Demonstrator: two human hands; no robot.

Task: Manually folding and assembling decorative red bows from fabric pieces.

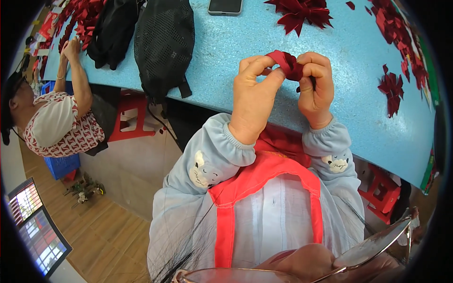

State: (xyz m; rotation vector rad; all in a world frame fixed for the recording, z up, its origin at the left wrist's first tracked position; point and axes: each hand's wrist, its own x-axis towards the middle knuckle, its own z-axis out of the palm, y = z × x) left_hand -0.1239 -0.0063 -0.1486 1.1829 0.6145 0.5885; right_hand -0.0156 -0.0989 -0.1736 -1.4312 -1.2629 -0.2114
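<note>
Between my two hands, above the near edge of the blue table (214, 70), a dark red ribbon (289, 65) is bent into loops. My left hand (257, 94) pinches its left side between thumb and fingers. On the other side, my right hand (316, 87) is closed on the ribbon's right part, fingers curled. Part of the ribbon is hidden behind the fingers. Farther back lies a dark red ribbon bow (304, 13) with pointed ends. A smaller red bow (391, 90) rests to the right of my hands.
Left of my hands lies a black mesh bag (164, 45), beside a black cloth item (113, 33). A phone (225, 6) is at the far edge of view. Red ribbon pieces (394, 28) are heaped at right. A co-worker (61, 113) sits at left near a red stool (132, 115).
</note>
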